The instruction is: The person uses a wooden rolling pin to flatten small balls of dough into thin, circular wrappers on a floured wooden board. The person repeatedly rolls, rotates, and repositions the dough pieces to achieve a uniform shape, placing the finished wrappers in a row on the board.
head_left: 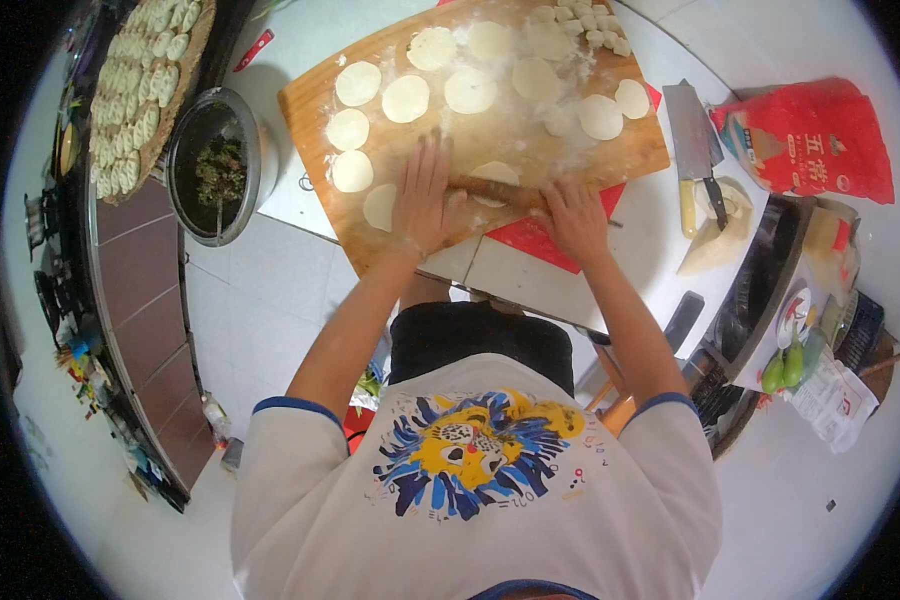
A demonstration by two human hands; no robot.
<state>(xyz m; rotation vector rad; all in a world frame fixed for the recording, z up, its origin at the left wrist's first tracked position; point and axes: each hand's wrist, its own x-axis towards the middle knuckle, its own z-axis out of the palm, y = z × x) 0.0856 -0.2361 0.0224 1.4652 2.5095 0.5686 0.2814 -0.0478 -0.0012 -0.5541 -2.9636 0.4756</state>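
A wooden rolling pin [500, 193] lies across a round of dough [497, 172] near the front of a floured wooden board [315, 110]. My left hand [425, 195] rests over the pin's left end, palm down, its fingers stretched forward and the thumb out to the side. At the right end lies my right hand [573, 218], flat with its fingers extended. Beside the left hand is another dough round [379, 207], partly hidden by it. Several flat rounds [470, 91] are spread over the board, and small dough pieces [595, 25] sit at its far right.
A cleaver [687, 125] and a black-handled knife [712, 185] lie right of the board, near a red bag [810, 140]. To the left stand a pot of dark filling [175, 190] and a tray of dumplings [155, 75]. A phone [684, 318] lies by the table's front edge.
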